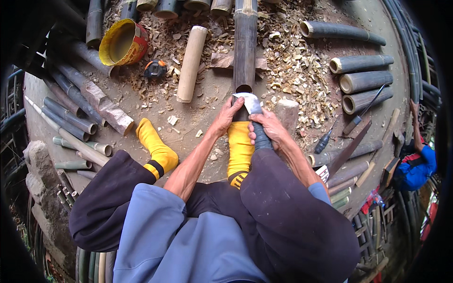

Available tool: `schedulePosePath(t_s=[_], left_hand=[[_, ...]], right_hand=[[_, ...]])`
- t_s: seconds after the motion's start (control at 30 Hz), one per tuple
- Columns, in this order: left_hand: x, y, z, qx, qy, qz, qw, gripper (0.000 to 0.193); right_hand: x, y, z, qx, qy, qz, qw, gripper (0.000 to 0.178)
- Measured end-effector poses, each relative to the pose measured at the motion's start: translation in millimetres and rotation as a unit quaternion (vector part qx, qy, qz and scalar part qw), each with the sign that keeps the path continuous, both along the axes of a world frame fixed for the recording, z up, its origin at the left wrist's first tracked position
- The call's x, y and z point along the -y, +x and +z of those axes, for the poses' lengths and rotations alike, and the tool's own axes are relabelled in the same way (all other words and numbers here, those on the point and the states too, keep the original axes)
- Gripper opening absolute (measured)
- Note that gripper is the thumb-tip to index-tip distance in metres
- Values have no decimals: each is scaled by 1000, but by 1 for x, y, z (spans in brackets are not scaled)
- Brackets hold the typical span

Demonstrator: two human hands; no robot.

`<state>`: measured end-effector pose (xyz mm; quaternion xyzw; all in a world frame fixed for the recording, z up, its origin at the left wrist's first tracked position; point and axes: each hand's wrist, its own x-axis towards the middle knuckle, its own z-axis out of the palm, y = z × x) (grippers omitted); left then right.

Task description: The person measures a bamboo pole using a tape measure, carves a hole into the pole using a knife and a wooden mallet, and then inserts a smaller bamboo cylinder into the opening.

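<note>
My right hand is wrapped round the thick, dark handle of a broad-bladed knife. The shiny, curved blade lies between my hands, and my left hand grips its other side with the thumb on top; the left fingertips are hidden beneath. Just beyond the blade is the open near end of a dark bamboo pole, which rests across a wooden block. A foot in a yellow sock is below my hands, with a dark piece I cannot make out above it.
Pale shavings cover the ground around the pole. A peeled bamboo section, a tape measure and a yellow-red bucket are ahead left. Cut bamboo tubes, a screwdriver-like tool and a saw lie right. Another person is far right.
</note>
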<state>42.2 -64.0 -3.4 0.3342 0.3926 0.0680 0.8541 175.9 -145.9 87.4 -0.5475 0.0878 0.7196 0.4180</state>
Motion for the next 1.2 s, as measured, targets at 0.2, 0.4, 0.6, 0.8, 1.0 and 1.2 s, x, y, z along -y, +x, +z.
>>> schedulePosePath(t_s=[0.2,0.4,0.6,0.8,1.0,1.2], left_hand=[[-4,-11,19,-107,76,32,991,103],[-7,7,12,-86,94,5,992,93],[-11,29,23,-184,117,27,976,59],[-4,46,10,-251,123,73,957,53],[-5,44,17,-220,96,122,963,61],[-3,36,0,-185,25,152,971,54]], right_hand=[[13,33,34,581,190,203,764,65],[22,66,-4,688,294,391,537,69],[13,67,-22,756,294,438,389,60],[2,75,-16,741,306,485,350,56],[-24,85,-2,716,334,542,285,57],[-50,91,4,664,393,590,238,42]])
